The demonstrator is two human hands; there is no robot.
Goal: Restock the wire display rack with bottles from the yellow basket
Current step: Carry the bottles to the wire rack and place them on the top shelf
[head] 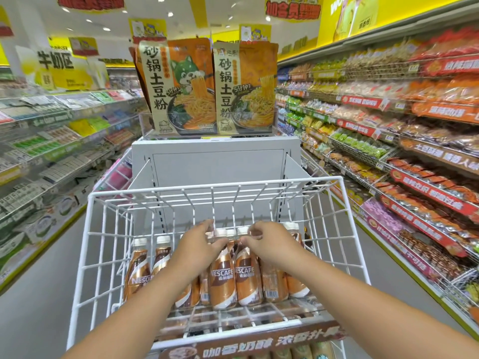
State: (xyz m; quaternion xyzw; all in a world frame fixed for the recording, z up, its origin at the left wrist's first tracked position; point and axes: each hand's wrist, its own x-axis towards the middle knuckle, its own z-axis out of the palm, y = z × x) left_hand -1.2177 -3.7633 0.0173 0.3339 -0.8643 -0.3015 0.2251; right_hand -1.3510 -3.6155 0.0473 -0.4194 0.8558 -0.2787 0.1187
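Two large noodle packets (181, 86) in orange and cream stand upright side by side in a clear acrylic tray (147, 125) at the upper centre of the frame, atop a white metal panel (217, 161); above them hang small yellow paper signs (147, 29); along the right side run long shelves (388, 141) crowded with bagged snacks, edged with red and orange price strips (427, 193); at the left, tiered shelves (51, 141) hold flat packets in green, white and yellow; a yellow banner (55, 60) with dark characters hangs at upper left; grey floor (39, 307) fills the lower left; round ceiling lights (106, 29) dot the top.
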